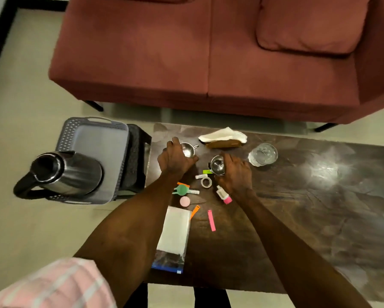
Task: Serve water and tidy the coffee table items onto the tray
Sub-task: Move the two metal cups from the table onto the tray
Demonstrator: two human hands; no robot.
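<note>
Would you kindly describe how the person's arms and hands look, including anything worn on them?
Both hands, left hand and right hand, are bare: no gloves, rings, watch or bracelets show. The forearms are uncovered too. A pink sleeve with a pale check appears at the lower left.

The dark wooden coffee table (297,196) has a glossy, polished top that mirrors the light. Two small round steel cups (217,166) and the tall steel jug (75,172) shine like brushed metal. The grey perforated plastic tray (97,138) looks matt. The clear tumbler (262,154) seems glass. The red sofa (186,52) is soft matt cloth.
</note>
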